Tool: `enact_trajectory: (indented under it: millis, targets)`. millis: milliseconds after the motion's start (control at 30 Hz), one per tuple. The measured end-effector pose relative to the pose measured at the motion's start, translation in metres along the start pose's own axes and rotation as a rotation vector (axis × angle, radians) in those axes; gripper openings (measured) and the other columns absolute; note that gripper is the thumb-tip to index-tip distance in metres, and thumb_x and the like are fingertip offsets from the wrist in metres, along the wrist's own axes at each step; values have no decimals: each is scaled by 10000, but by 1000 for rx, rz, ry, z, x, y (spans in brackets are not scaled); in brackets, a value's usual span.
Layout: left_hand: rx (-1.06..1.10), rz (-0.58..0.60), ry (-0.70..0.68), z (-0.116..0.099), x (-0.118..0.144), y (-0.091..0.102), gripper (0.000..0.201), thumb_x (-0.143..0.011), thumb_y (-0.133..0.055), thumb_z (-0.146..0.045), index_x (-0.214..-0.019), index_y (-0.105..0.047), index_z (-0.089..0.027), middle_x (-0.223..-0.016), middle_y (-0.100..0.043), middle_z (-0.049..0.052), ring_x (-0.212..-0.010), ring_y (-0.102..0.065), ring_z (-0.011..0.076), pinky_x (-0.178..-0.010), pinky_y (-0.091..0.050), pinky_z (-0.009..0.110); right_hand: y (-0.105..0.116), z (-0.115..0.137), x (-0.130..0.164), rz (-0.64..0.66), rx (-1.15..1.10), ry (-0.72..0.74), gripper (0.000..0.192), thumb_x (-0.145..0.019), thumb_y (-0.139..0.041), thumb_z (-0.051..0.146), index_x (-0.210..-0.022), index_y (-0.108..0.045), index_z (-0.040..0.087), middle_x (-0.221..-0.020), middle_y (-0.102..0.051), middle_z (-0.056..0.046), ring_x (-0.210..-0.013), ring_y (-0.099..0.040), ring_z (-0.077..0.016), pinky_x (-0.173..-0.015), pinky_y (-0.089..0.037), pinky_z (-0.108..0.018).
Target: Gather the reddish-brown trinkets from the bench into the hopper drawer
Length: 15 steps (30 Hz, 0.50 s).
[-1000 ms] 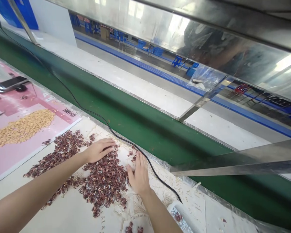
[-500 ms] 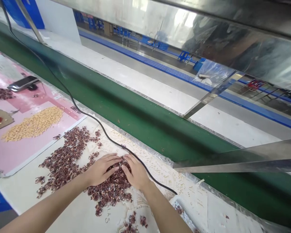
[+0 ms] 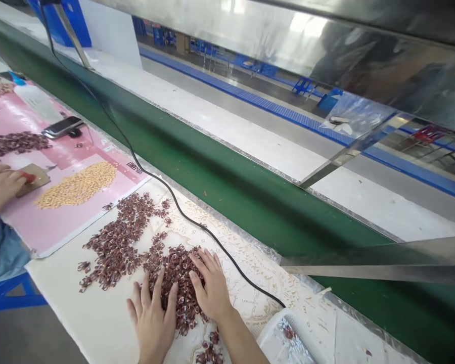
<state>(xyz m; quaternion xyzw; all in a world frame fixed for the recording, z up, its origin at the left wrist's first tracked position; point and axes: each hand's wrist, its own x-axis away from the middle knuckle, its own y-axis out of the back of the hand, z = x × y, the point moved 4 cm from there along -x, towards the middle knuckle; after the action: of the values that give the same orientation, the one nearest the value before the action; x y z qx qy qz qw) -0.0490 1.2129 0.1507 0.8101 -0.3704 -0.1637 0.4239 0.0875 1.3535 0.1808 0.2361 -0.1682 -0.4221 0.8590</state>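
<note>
A pile of small dark reddish-brown curled pieces (image 3: 184, 288), each with a pale edge, lies on the cream printed table cover (image 3: 72, 303). At its near left side rests my left hand (image 3: 154, 313), fingers spread against the pieces. My right hand (image 3: 211, 285) lies along the pile's right side with its fingers stretched out, touching it. Neither hand grips anything. A second, looser heap of the same pieces (image 3: 117, 237) spreads to the upper left and joins the pile. A few more pieces (image 3: 210, 349) lie near the front edge of the view.
A black cable (image 3: 182, 215) crosses the cover. At lower right stands a white plastic basket (image 3: 265, 338) with small bits inside. To the left, a co-worker's hand (image 3: 0, 187) is by a red-handled scraper (image 3: 34, 179) and yellow pieces (image 3: 78, 184). A green conveyor belt (image 3: 227, 202) runs behind.
My left hand has moved from the pile's far side toward me, to its near left. My right hand stays at the right side. The view has shifted left, and a co-worker's hand now shows.
</note>
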Motion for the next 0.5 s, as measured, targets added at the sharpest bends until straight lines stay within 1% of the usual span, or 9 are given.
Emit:
enact_trajectory:
  millis: [133,233,300,367,500]
  targets:
    - [155,41,-15,-22,-3,-19,562,-1015,-632,-434,-1546,-493,-311,-1710,-367,106,-1611,-239,400,-1287,-205,728,-8,2,4,21,-125,20,413,-1117,-501,357,-1498,-604,234,-1581,-586,-105,-1523,-472,-290,-1311,-236,-644]
    - [288,55,9,-42,-3,-30,508,-1025,-617,-439,-1508,-531,-306,-1680,-411,113,-1567,-343,374,-1268,-304,684,-9,-1,7,-11,-255,-16,413,-1121,-490,426,-1438,-652,217,-1540,-618,-120,-1483,-522,-288,-1302,-266,-632]
    - [375,61,51,-56,-2,-37,483,-1032,-608,-441,-1490,-545,-304,-1671,-424,116,-1535,-398,360,-1248,-358,659,-8,-6,7,-58,-356,-64,450,-1117,-474,498,-1398,-680,212,-1529,-625,-128,-1474,-531,-294,-1284,-311,-624]
    - [458,75,103,-69,-1,-43,462,-1039,-600,-435,-1476,-559,-290,-1653,-451,118,-1518,-428,352,-1237,-381,649,-6,-11,8,-117,-468,-127,502,-1108,-459,560,-1391,-680,209,-1532,-621,-131,-1473,-534,-298,-1269,-345,-618]
    - [633,110,215,-83,-7,-46,401,-1041,-602,-445,-1389,-628,-248,-1547,-572,121,-1444,-527,324,-1213,-419,627,-4,-21,9,-221,-702,-268,550,-1073,-504,623,-1355,-694,191,-1527,-626,-139,-1482,-528,-309,-1272,-332,-634]
